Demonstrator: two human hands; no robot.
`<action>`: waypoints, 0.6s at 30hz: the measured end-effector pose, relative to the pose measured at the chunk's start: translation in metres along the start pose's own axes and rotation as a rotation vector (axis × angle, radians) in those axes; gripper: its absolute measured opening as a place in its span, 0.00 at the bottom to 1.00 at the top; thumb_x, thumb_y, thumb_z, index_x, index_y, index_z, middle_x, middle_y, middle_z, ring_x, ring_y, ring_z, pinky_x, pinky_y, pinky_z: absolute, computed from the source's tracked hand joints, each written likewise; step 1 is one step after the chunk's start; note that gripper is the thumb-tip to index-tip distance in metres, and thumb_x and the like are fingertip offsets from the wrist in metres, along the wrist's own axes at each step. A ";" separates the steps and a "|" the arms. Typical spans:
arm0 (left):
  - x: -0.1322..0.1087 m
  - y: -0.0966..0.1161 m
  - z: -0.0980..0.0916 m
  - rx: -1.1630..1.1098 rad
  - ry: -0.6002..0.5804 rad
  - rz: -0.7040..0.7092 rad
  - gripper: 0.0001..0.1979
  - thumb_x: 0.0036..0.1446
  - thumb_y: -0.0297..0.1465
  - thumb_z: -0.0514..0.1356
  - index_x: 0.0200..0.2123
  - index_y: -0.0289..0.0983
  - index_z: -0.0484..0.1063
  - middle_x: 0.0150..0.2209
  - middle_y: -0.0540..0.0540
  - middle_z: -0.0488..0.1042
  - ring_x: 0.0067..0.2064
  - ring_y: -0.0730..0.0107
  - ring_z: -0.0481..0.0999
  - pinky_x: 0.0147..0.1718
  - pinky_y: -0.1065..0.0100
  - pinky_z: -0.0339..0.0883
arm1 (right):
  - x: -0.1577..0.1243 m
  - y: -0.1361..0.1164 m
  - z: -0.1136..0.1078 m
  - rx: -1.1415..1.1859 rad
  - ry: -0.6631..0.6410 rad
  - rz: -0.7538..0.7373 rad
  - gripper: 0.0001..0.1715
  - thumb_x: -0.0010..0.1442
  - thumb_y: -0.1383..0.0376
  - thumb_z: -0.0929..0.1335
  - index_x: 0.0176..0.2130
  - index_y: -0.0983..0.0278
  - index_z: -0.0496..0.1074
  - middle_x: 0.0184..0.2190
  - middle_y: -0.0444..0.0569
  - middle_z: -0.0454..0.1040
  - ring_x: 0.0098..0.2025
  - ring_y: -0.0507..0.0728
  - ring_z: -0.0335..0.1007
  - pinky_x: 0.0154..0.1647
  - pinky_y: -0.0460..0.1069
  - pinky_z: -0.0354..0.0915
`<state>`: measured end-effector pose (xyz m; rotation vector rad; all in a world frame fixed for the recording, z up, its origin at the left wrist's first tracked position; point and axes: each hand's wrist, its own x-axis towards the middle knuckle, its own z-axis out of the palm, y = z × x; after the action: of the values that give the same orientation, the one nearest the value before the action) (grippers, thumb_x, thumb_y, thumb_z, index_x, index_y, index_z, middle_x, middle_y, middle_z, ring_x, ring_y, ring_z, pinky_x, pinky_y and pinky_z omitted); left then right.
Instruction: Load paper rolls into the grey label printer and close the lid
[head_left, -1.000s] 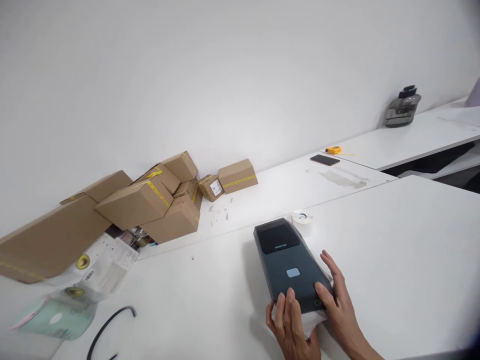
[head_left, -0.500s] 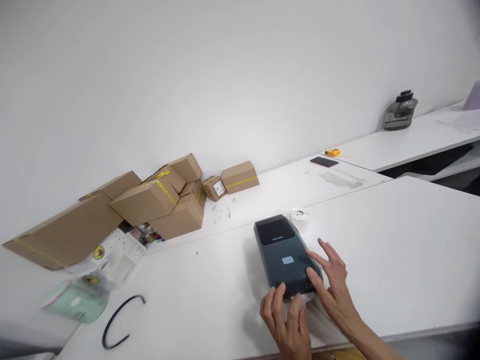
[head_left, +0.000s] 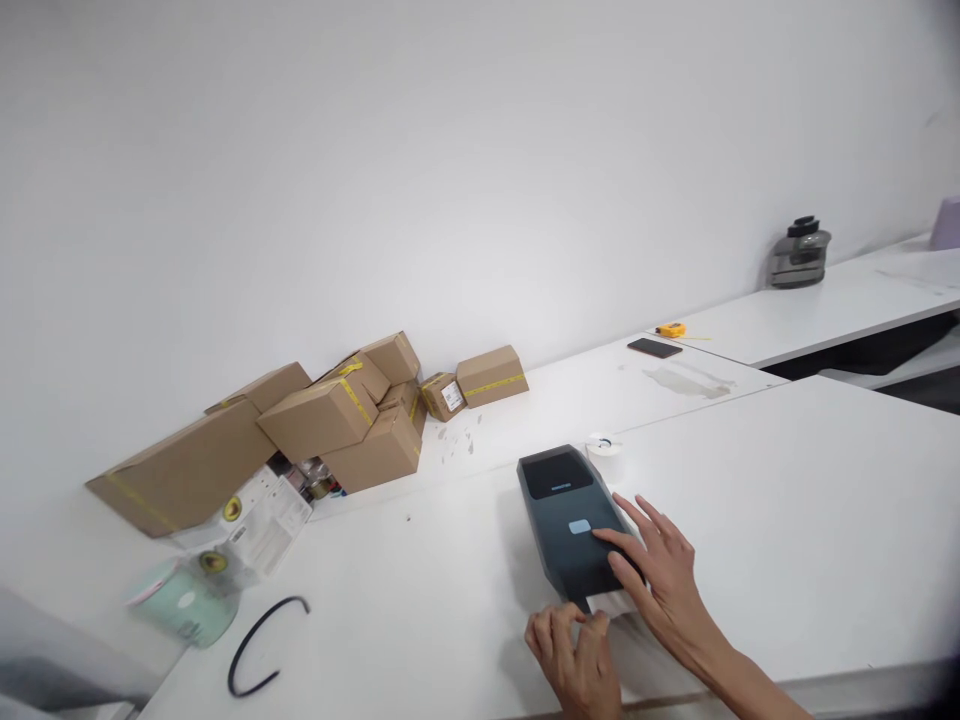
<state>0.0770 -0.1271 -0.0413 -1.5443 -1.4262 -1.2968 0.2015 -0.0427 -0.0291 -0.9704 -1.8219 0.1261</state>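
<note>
A dark blue-grey label printer [head_left: 562, 530] with a black window and a light blue button lies on the white table. A strip of white label paper [head_left: 611, 602] sticks out of its near end. My right hand [head_left: 667, 570] rests over the printer's right side, fingers apart, the index fingertip close to the button. At the near end, my left hand [head_left: 574, 655] has its fingers curled and pinched at the label's left corner; the fingertips partly hide what they grip. Just behind the printer stands a white paper roll [head_left: 604, 460].
Several cardboard boxes [head_left: 319, 415] are piled by the wall at left. Near them are a mint-green container [head_left: 187, 605] and a black curved band [head_left: 247, 640]. Farther back lie a phone [head_left: 655, 347], a yellow tape measure [head_left: 671, 330] and a dark bottle [head_left: 801, 253].
More white label paper shows at the printer's near end. My left fingers have drawn back and closed together. My right index finger has moved inward toward the button. The view has tilted slightly.
</note>
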 end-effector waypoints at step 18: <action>-0.016 -0.008 0.011 -0.068 0.025 -0.084 0.11 0.60 0.23 0.56 0.29 0.42 0.75 0.27 0.48 0.71 0.32 0.67 0.69 0.39 0.61 0.61 | 0.015 -0.002 0.002 -0.071 -0.146 -0.091 0.16 0.64 0.57 0.65 0.51 0.49 0.71 0.66 0.43 0.62 0.68 0.68 0.51 0.63 0.67 0.46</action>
<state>0.0731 -0.1200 -0.0606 -1.5216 -1.4585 -1.4230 0.1962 -0.0330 -0.0181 -0.9465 -2.0135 0.0784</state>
